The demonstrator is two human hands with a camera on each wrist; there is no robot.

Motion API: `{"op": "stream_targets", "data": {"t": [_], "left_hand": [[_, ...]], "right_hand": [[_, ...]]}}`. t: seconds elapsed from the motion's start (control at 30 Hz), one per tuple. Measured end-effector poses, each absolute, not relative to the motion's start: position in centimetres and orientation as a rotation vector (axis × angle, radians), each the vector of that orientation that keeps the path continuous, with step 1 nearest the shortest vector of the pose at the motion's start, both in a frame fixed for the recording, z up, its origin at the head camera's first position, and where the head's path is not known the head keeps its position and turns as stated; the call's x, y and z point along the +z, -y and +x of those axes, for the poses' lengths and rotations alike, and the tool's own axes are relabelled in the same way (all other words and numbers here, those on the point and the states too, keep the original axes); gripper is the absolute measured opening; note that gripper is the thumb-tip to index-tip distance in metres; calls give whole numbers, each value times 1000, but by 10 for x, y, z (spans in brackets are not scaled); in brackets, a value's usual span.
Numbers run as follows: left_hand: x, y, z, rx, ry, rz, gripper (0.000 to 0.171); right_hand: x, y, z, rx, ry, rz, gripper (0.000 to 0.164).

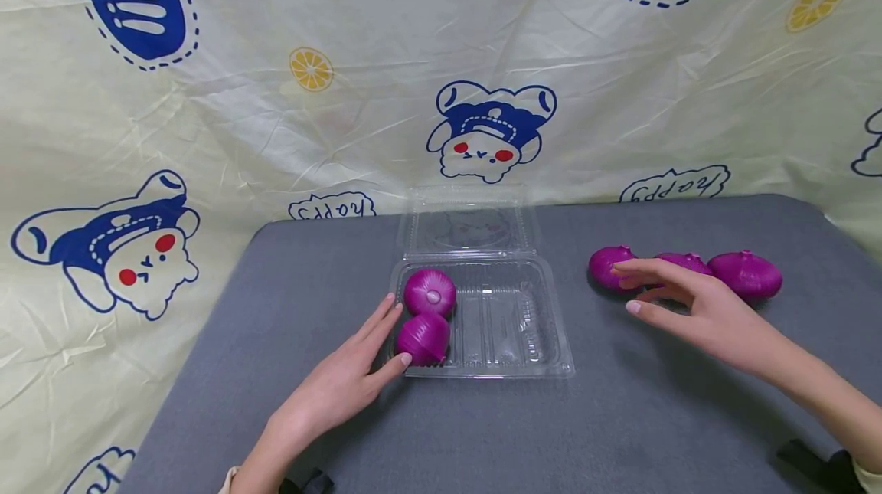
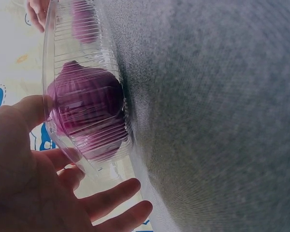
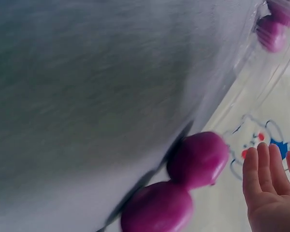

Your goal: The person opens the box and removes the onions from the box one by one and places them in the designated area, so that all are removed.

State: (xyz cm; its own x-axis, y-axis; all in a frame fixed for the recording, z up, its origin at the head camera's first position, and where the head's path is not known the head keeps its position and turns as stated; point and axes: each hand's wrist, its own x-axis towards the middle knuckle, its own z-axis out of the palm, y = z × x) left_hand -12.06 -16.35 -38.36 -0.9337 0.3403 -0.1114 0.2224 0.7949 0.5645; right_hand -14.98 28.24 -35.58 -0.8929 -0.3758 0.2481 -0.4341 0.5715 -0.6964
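a pale cloth (image 1: 386,4) printed with cartoon figures and orange slices is hanging behind a grey table (image 1: 496,433). the left hand (image 1: 338,387) is lying along the side of a clear tray (image 1: 496,325), its thumb touching the rim; the fingers are fairly straight and released, grasping nothing, probably only steadying the light plastic. just inside from those fingers, the lower onion (image 1: 423,341) is sitting nearest the thumb and the upper onion (image 1: 429,289) is touching it from beyond, so the tray's side away from this hand is showing bare. farther beyond, the lid (image 1: 468,226) is leaning back from the far edge, leaving the tray uncovered. the right hand (image 1: 703,310) is hovering, released and holding nothing, its fingers spreading loosely, perhaps to suit rounded shapes. just past its fingertips the nearest onion (image 1: 605,270) is lying on the table; the middle onion (image 1: 689,260) is partly hiding behind the hand, and the end onion (image 1: 746,276) is resting past the knuckles.
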Motion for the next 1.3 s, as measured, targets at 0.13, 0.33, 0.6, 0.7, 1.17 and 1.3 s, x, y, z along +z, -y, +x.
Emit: {"op": "stream_targets", "data": {"t": [0.13,0.33,0.6,0.7,1.17,1.3], "left_hand": [[-384,163,-120,843,-2774,440,75],[-384,164,-120,846,-2774,441,75],[-383,163,-121,846,-2772,438,76],[-383,163,-121,842,-2769,434,76],[-383,163,-121,837,-2772,436,74],[-384,163,-121,825,-2774,421,75]], "right_hand": [[-353,-265,-151,1230,2700,793,53],[-352,-244,-150,1155,2737,846,52],[-354,-222,-154,1164,2752,1019,49],[-355,-213,-155,1203,2758,1076,48],[-355,-167,-162,1223,2827,1311,51],[-354,-153,-163,1249,2864,1320,52]]}}
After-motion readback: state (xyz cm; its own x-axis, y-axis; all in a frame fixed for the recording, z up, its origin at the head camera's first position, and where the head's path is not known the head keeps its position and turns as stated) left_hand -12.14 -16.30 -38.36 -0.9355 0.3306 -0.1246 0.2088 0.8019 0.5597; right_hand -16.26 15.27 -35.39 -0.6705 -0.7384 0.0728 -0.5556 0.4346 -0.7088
